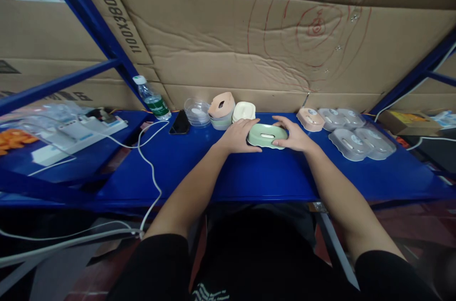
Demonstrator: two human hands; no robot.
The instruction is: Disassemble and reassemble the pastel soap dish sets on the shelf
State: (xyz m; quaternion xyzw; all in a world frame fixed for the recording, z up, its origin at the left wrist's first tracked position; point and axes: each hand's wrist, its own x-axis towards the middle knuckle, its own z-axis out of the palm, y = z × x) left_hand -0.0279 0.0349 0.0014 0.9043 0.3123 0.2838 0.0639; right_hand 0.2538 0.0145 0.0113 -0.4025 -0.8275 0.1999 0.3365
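Observation:
A light green soap dish, oval with a wavy rim and a pale slot in its middle, is between my two hands over the blue table. My left hand grips its left end, fingers behind and thumb along the near side. At the right end my right hand holds it, thumb pressed on the near face and fingers on the far rim. Just behind my left hand are cream dishes. Left of those stands a stack with a peach dish above a grey-green one.
Clear round containers, a black phone and a water bottle stand left. Right are a peach dish and several grey dishes. A white cable crosses the table; a power strip lies far left.

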